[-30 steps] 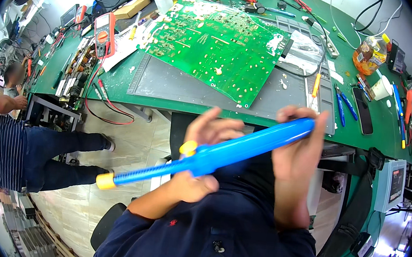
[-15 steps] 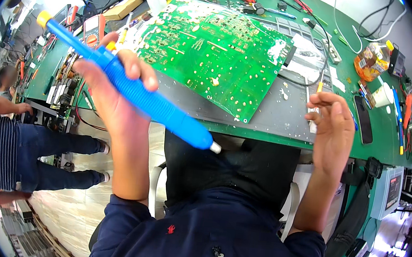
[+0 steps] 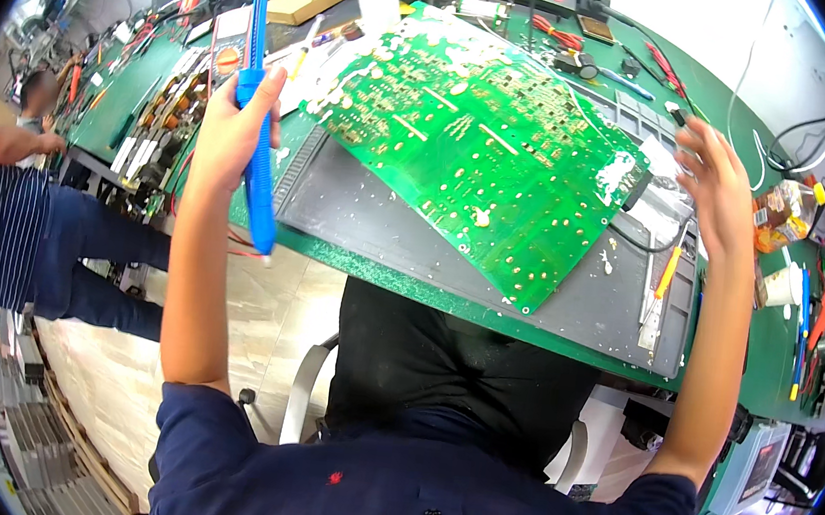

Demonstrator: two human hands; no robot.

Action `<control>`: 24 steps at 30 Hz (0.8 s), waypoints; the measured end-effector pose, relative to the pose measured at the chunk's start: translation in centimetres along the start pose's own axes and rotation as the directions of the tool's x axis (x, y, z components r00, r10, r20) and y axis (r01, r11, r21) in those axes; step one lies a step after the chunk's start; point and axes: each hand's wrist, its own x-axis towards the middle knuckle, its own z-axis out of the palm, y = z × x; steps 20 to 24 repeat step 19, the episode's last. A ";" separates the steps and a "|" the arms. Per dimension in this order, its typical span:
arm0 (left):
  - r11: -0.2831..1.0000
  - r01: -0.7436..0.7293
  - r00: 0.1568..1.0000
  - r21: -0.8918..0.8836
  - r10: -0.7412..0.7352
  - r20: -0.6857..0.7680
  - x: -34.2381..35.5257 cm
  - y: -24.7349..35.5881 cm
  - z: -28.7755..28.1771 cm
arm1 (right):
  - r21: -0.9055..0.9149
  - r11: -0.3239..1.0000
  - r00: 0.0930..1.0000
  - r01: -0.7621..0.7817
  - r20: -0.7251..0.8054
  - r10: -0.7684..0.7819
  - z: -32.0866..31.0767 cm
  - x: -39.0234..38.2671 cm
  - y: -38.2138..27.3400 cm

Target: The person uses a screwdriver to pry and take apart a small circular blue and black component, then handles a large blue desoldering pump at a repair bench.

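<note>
My left hand (image 3: 226, 137) is wrapped round a blue desoldering pump (image 3: 259, 196) with a yellow plunger knob. The pump stands nearly upright in view, its nozzle pointing down past the bench's front edge. To the right of the board, my right hand (image 3: 721, 189) is raised with slightly curled fingers apart and nothing seen in it. Between the hands a large green circuit board (image 3: 471, 178) lies at an angle, its soldered side up. Whitish residue covers parts of its far and right areas. Beneath the board is a grey work mat (image 3: 338, 199).
An orange-handled tool (image 3: 668, 272) lies on the mat's right side. Farther right are a white cup (image 3: 783, 285), a plastic jar (image 3: 785, 214) and blue pens (image 3: 801, 339). A cardboard box (image 3: 306, 3) and red wires (image 3: 557, 33) lie behind the board. Another person (image 3: 10, 215) stands at left.
My left hand has turned the desoldering pump from a slant across the view to nearly upright, moving it left. My right hand has risen farther from me. The view has shifted.
</note>
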 end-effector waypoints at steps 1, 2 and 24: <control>0.995 -0.044 0.999 0.094 0.043 0.010 1.2 -1.0 -0.7 | 0.039 0.999 1.000 -0.020 -0.001 0.021 -0.2 2.4 0.6; 0.978 -0.084 0.996 0.189 0.082 0.018 2.2 -2.0 -1.0 | 0.080 0.996 0.998 -0.047 -0.025 0.049 0.1 4.6 1.1; 0.861 -0.013 0.991 0.509 -0.058 0.122 8.3 -6.8 -0.8 | 0.143 0.987 0.997 -0.067 -0.023 0.071 5.8 26.7 7.1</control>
